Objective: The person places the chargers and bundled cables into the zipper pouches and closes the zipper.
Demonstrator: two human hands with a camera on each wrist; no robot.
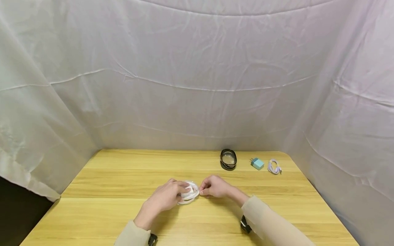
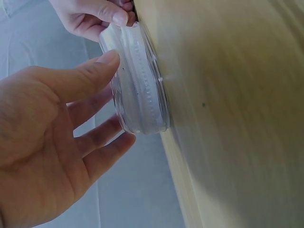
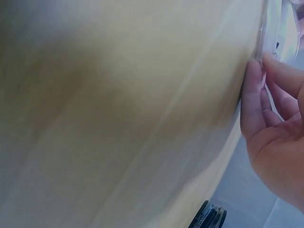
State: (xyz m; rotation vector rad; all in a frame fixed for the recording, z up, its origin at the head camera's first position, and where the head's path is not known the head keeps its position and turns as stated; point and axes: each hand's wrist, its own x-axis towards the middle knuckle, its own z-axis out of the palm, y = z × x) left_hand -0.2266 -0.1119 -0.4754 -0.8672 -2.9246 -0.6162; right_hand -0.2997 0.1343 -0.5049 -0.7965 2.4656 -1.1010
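Note:
A small round clear case [image 1: 190, 193] with white contents lies on the wooden table [image 1: 123, 177], near the middle of its front half. My left hand [image 1: 164, 198] curls over its left side. In the left wrist view the thumb of my left hand [image 2: 42, 142] presses on the ribbed rim of the case [image 2: 140, 80] and the fingers cup it from below. My right hand [image 1: 215, 187] pinches the case's right edge with its fingertips. The right hand [image 2: 92, 16] also shows at the top of the left wrist view. In the right wrist view my right hand [image 3: 275, 123] touches the case's rim [image 3: 275, 28].
At the back right of the table stand a black round case with a clear lid [image 1: 228, 159], a teal charger plug [image 1: 257, 163] and a coiled white cable [image 1: 273, 167]. White cloth [image 1: 197, 85] walls in the table behind and on both sides.

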